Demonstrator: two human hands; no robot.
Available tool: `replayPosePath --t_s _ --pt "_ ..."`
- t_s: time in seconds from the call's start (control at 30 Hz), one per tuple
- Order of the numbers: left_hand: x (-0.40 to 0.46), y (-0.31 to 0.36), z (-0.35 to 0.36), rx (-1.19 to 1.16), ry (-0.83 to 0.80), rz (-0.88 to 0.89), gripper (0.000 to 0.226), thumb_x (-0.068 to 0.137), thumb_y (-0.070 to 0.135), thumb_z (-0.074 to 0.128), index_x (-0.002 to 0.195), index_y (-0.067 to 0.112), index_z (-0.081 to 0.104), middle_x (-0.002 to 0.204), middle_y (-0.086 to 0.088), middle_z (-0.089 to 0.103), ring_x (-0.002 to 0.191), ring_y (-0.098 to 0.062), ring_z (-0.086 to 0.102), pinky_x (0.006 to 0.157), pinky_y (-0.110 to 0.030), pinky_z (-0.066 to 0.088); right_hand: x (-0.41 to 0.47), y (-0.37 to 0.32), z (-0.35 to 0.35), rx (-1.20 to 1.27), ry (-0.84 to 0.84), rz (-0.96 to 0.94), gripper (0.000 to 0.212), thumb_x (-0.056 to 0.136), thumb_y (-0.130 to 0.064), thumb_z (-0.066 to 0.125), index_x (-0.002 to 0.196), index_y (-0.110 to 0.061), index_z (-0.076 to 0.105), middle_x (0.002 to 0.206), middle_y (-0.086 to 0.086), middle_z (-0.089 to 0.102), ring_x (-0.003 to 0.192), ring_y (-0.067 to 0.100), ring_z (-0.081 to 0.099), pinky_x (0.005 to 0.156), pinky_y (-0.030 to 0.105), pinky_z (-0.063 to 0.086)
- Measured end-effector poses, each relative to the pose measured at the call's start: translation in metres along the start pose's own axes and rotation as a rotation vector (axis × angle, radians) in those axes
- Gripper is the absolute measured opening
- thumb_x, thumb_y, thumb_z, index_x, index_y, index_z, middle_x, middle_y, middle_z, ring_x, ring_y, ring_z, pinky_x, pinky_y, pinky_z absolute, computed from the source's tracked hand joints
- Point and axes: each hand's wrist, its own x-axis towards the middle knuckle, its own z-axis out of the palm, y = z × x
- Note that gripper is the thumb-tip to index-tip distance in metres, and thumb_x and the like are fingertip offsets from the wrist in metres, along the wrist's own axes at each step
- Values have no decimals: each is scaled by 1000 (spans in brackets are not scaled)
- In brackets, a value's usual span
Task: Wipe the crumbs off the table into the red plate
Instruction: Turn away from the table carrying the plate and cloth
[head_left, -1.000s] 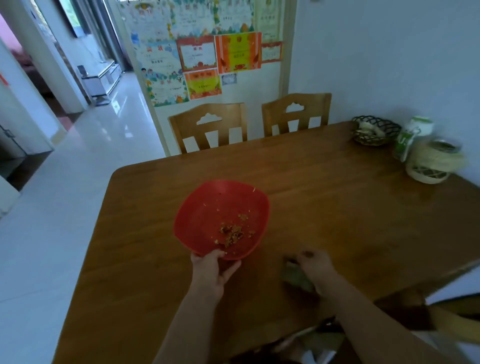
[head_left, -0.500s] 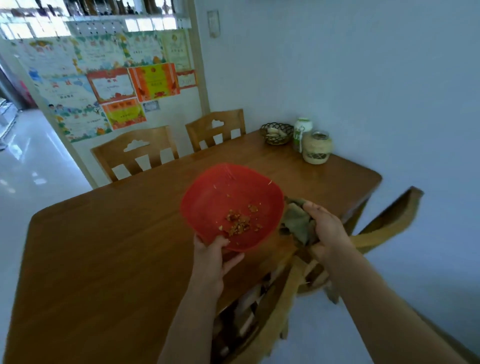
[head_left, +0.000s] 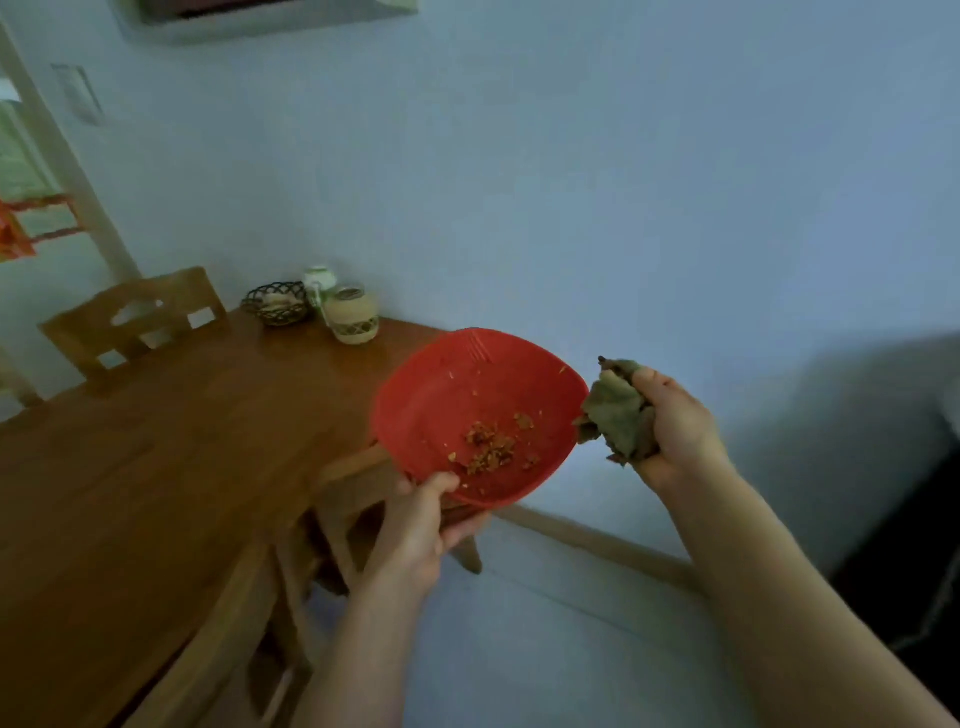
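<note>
Your left hand (head_left: 415, 535) grips red plate (head_left: 447, 395) off table (head_left: 130, 467) edge; crumbs (head_left: 491, 447) collected inside. Your right hand (head_left: 675, 431) clutches cloth (head_left: 615, 415). Visible tabletop looks clean; task seems nearly done.

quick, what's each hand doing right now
Left hand: closed on the near rim of the red plastic plate with crumbs in it.
Right hand: closed around a crumpled green cloth.
</note>
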Motion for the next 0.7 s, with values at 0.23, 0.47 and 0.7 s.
replayPosePath --t_s 0.23,0.47,0.7 --pt "-40 -97 164 168 -242 -109 40 96 -7 49 133 6 48 104 -17 67 80 -31 68 49 -34 59 -9 -88 -185 52 339 -162 18 91 -11 55 73 -15 56 67 12 57 57 26 53 53 33 42" --pt "-87 -204 297 374 -401 -241 38 94 -6 51 128 9 45 119 -23 63 91 -34 67 52 -37 60 -28 -129 -365 65 633 -197 18 90 -9 57 73 -13 57 64 9 57 51 20 56 49 27 50" --pt "-125 -289 399 530 -491 -431 24 97 -2 51 118 8 44 122 -19 57 98 -33 66 58 -40 62 -42 -160 -508 -68 940 -138 5 92 -11 56 91 -8 60 75 10 58 59 21 54 37 19 45"
